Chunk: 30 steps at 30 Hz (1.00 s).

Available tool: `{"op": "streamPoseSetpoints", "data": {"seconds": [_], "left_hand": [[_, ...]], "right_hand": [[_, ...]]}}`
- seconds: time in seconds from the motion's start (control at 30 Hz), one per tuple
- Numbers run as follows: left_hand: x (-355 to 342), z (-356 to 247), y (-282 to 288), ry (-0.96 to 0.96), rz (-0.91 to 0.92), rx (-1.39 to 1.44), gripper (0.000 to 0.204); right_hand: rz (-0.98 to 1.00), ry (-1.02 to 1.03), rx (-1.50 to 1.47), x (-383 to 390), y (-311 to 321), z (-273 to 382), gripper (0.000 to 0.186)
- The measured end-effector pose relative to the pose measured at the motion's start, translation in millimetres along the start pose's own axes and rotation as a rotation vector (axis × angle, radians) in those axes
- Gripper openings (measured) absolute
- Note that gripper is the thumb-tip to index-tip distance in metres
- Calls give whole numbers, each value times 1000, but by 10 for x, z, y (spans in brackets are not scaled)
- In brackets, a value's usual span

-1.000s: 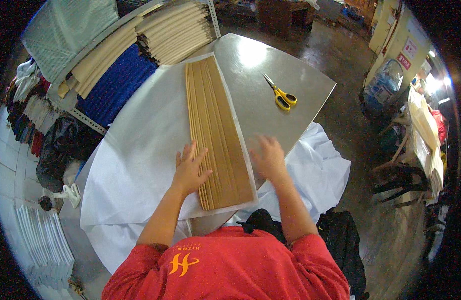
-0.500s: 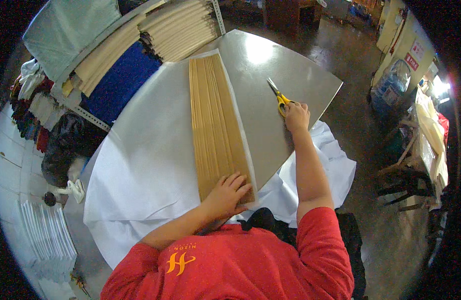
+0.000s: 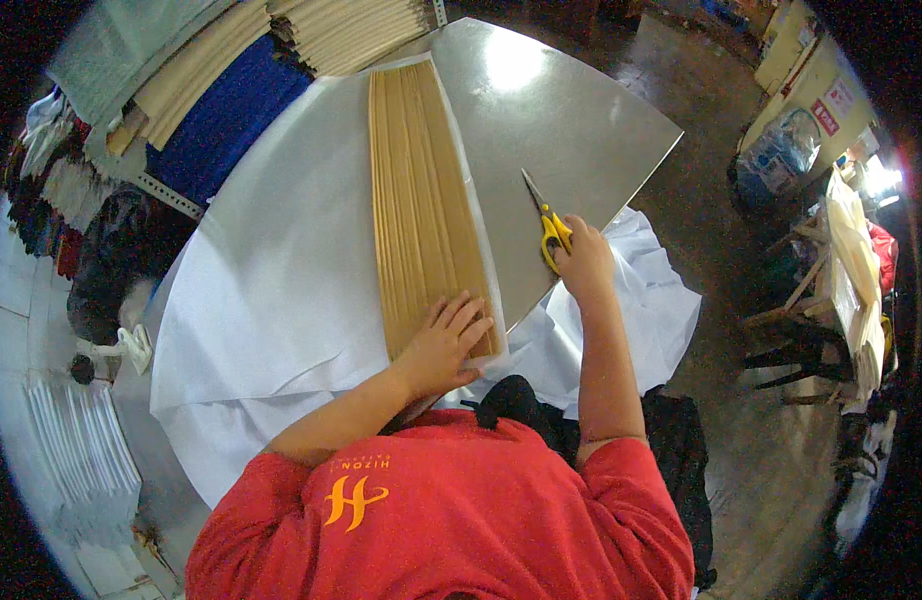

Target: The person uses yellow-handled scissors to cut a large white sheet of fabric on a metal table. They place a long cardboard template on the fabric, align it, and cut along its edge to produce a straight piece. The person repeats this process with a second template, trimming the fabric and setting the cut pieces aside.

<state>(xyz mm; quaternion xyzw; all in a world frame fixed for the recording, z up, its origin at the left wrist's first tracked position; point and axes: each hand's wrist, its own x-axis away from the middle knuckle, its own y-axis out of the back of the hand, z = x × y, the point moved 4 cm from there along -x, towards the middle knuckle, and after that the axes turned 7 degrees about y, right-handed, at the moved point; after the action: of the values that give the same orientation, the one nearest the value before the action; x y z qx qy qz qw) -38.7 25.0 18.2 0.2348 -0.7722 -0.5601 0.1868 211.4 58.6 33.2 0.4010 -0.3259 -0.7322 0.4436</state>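
Yellow scissors (image 3: 548,217) are coming nearer centre-right, occupying the gripping right hand (image 3: 587,258), open left hand (image 3: 443,343) resting on brown pleats (image 3: 411,190) lower-centre.

Glossy brownish floor (image 3: 761,475); cream wall (image 3: 809,85), bright light (image 3: 884,182) right; white tiles (image 3: 6,320) left.

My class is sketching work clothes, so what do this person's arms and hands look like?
The left hand and right hand are ungloved, and both forearms are uncovered. The red shirt has loose short sleeves ending near the elbows and a yellow-orange chest emblem.
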Motion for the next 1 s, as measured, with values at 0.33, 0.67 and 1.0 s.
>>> {"op": "streamPoseSetpoints", "data": {"seconds": [0.33, 0.67, 1.0], "left_hand": [[-26, -20, 2, 19, -27, -4, 73], [-8, -53, 25, 6, -67, 18, 74], [-7, -73, -28, -37, -128, 4, 68]], "right_hand": [[276, -394, -1703, 1218, -269, -16, 50], [84, -554, -1023, 1621, -232, -244, 31], [75, -507, -1076, 1789, -299, -271, 67]]}}
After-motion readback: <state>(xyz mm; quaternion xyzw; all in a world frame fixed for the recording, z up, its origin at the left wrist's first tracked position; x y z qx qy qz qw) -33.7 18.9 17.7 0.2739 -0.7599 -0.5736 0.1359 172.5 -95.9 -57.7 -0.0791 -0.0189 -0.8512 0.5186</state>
